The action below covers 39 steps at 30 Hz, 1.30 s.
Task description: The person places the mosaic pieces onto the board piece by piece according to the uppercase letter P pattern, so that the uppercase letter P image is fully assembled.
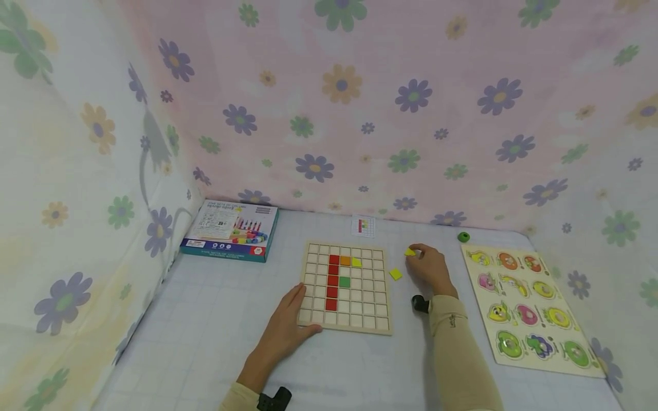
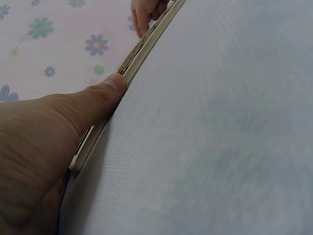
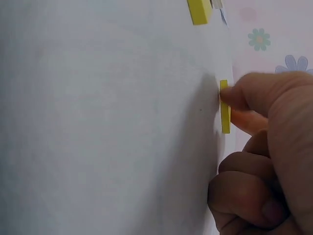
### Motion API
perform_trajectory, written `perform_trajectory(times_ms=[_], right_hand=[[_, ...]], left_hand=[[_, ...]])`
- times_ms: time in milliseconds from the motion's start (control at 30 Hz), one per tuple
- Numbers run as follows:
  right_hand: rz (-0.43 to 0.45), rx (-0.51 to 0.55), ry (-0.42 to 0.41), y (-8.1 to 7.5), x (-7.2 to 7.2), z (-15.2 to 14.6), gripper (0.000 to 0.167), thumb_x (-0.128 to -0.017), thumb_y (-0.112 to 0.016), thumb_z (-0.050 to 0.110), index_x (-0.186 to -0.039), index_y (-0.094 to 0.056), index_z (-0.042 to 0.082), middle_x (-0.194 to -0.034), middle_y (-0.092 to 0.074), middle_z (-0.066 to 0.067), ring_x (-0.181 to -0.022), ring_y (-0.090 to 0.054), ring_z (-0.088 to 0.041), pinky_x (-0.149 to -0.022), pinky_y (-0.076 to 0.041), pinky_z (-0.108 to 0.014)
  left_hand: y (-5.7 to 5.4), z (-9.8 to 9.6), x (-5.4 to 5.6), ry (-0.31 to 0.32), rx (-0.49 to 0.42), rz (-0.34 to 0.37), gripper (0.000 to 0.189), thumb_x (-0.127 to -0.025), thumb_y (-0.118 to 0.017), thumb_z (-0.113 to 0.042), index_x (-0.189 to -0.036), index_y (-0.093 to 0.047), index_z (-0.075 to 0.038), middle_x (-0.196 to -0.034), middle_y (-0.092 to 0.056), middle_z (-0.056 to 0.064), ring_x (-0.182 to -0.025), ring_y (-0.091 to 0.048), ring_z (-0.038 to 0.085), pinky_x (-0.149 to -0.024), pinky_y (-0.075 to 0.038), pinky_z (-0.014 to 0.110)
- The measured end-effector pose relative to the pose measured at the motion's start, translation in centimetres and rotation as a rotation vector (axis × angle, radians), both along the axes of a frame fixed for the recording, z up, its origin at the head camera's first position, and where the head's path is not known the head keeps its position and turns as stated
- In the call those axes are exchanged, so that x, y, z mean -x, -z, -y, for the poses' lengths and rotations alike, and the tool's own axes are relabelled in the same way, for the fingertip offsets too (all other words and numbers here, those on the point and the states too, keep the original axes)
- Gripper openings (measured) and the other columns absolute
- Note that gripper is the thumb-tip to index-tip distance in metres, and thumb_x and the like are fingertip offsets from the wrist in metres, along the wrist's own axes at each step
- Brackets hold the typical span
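A square wooden grid board (image 1: 382, 297) lies on the table, with several red tiles (image 1: 333, 281) in a column and one orange tile (image 1: 345, 261), one yellow tile (image 1: 356, 262) and one green tile (image 1: 345, 282) in its cells. My left hand (image 1: 283, 325) rests at the board's near left corner, fingers along the left side; its thumb (image 2: 100, 95) lies straight against the near edge. To the right of the board, my right hand (image 1: 430, 268) pinches a thin yellow tile (image 3: 225, 106) between thumb and forefinger. Another yellow tile (image 1: 395, 274) lies between that hand and the board.
A small card (image 1: 363, 226) with a printed coloured grid lies behind the board. At the back left is a flat box (image 1: 228, 230). A fruit puzzle board (image 1: 532, 305) lies at the right, with a round green piece (image 1: 464, 237) behind it. Flowered cloth (image 1: 360, 137) walls the table.
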State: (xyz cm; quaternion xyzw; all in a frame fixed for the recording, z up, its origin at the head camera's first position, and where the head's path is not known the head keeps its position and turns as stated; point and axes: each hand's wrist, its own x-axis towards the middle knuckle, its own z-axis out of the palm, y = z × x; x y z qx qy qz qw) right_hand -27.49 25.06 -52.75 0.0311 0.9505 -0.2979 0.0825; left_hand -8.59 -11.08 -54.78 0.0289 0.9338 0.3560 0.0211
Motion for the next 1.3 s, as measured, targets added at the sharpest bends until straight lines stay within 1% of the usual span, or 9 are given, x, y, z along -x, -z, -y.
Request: perform_trajectory(times_ms=[100,233,333,533,667,800,1033,1167,1300], right_hand=[[-0.025,-0.019,-0.017,0.0,0.0,0.1,0.052,-0.097,-0.064,0.038,-0.137,-0.061,0.005,-0.107,-0.065,-0.021,-0.088,-0.059,-0.031,-0.076,-0.053,-0.043],[-0.033,-0.014,0.002,0.1,0.1,0.3,0.051,-0.098,-0.064,0.039,-0.134,-0.063,0.003,-0.118,-0.066,-0.025,-0.103,-0.062,-0.037,-0.089,-0.054,-0.052],[-0.042,-0.021,0.007,0.2,0.3,0.4,0.048,-0.099,-0.063,0.037,-0.131,-0.065,0.003,-0.113,-0.067,-0.023,-0.097,-0.062,-0.034,-0.085,-0.054,-0.049],[-0.036,-0.055,-0.034,0.4,0.6,0.3,0.044,-0.1,-0.063,0.035,-0.127,-0.066,0.001,-0.086,-0.065,-0.012,-0.074,-0.055,-0.023,-0.066,-0.047,-0.033],[-0.013,-0.058,-0.054,0.2,0.4,0.2,0.043,-0.1,-0.062,0.034,-0.128,-0.065,0.002,-0.084,-0.062,-0.009,-0.073,-0.053,-0.022,-0.062,-0.043,-0.03],[0.001,-0.06,-0.08,-0.2,0.1,0.4,0.043,-0.099,-0.061,0.034,-0.13,-0.065,0.004,-0.087,-0.064,-0.01,-0.074,-0.054,-0.022,-0.064,-0.044,-0.031],[-0.056,-0.084,-0.194,-1.1,-0.7,0.9,0.042,-0.098,-0.067,0.033,-0.127,-0.067,0.003,-0.078,-0.062,-0.008,-0.064,-0.048,-0.019,-0.058,-0.04,-0.03],[-0.104,-0.068,-0.277,-1.6,-1.5,1.5,0.039,-0.097,-0.069,0.032,-0.123,-0.068,0.003,-0.07,-0.055,-0.006,-0.058,-0.04,-0.016,-0.053,-0.035,-0.028],[-0.115,-0.058,-0.328,-2.0,-2.6,2.5,0.035,-0.097,-0.069,0.032,-0.12,-0.069,0.006,-0.065,-0.05,-0.002,-0.053,-0.035,-0.014,-0.05,-0.031,-0.027]], left_hand=[[0.0,0.0,0.0,0.0,-0.003,0.002,0.106,-0.078,-0.086,-0.048,-0.16,-0.032,-0.008,-0.167,-0.031,0.006,-0.155,-0.031,0.027,-0.123,-0.037,0.045],[0.1,0.0,0.0,0.0,-0.004,-0.001,0.106,-0.078,-0.086,-0.048,-0.16,-0.032,-0.008,-0.167,-0.031,0.005,-0.155,-0.032,0.027,-0.122,-0.038,0.044],[0.2,-0.1,0.0,0.0,-0.002,-0.007,0.106,-0.078,-0.086,-0.048,-0.16,-0.033,-0.008,-0.167,-0.032,0.005,-0.154,-0.032,0.027,-0.122,-0.038,0.044],[0.2,-0.1,0.1,0.002,0.0,-0.009,0.106,-0.078,-0.086,-0.048,-0.16,-0.033,-0.008,-0.167,-0.032,0.005,-0.154,-0.032,0.027,-0.122,-0.038,0.044],[0.1,0.0,0.1,0.004,0.0,-0.016,0.105,-0.078,-0.087,-0.047,-0.159,-0.034,-0.007,-0.167,-0.033,0.006,-0.154,-0.033,0.027,-0.122,-0.038,0.044],[0.1,0.0,0.0,0.003,0.006,-0.021,0.105,-0.078,-0.087,-0.047,-0.159,-0.034,-0.007,-0.166,-0.033,0.006,-0.154,-0.033,0.028,-0.122,-0.039,0.044],[0.1,0.0,0.0,0.004,0.002,-0.006,0.105,-0.078,-0.086,-0.048,-0.16,-0.033,-0.008,-0.167,-0.032,0.005,-0.155,-0.031,0.026,-0.122,-0.038,0.044],[0.0,0.0,0.1,0.005,-0.002,-0.008,0.105,-0.079,-0.086,-0.048,-0.16,-0.033,-0.008,-0.167,-0.031,0.006,-0.155,-0.031,0.028,-0.122,-0.038,0.045],[-0.1,0.1,0.1,0.005,0.001,-0.006,0.105,-0.079,-0.085,-0.049,-0.16,-0.033,-0.007,-0.167,-0.032,0.006,-0.154,-0.032,0.028,-0.122,-0.038,0.045]])
